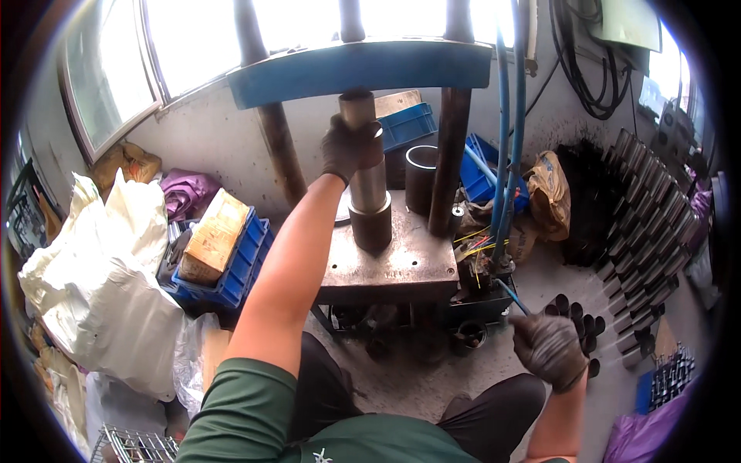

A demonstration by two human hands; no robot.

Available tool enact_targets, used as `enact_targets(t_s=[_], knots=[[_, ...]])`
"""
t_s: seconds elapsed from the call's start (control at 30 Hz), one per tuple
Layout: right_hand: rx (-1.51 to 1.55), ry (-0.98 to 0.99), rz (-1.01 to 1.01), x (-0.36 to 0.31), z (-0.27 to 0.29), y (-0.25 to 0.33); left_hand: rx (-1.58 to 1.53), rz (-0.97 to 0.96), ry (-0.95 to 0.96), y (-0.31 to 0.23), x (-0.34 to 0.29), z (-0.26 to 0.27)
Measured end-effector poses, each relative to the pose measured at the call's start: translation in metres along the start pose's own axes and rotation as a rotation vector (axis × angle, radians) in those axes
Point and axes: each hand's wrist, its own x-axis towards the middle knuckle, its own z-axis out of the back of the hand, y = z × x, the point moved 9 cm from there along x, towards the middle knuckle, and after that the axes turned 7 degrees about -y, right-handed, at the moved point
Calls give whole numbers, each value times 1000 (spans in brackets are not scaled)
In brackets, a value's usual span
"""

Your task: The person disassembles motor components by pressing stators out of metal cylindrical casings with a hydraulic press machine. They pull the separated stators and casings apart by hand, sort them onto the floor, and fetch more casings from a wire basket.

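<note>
In front of me a press has a blue crossbeam [359, 75] above a steel bed plate [405, 251]. My left hand [343, 147], in a dark glove, is closed around a brownish metal cylinder [357, 112] just under the crossbeam. Directly below, a shiny silver cylinder [369, 187] stands upright in a wider dark sleeve [371, 225] on the plate. My right hand [550, 351], also gloved, is closed at the near end of a thin blue lever [512, 295] to the right of the press. Its fingers hide the lever's tip.
Dark press columns [282, 150] flank the bed, and a wide dark tube [421, 181] stands behind. Blue hoses [509, 139] run down on the right. Stacked metal tubes [644, 243] and several short black tubes [575, 312] lie farther right. White sacks [108, 285] and a blue crate [243, 266] are left.
</note>
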Motion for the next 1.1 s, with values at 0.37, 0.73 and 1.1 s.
enact_targets(t_s=[0.37, 0.73, 1.1], knots=[[16, 678, -158, -85, -51, 1, 93, 76, 68, -5, -8, 7], [170, 381, -356, -75, -36, 4, 128, 149, 147, -9, -14, 18], [155, 172, -293, -78, -27, 4, 138, 119, 194, -11, -16, 11]])
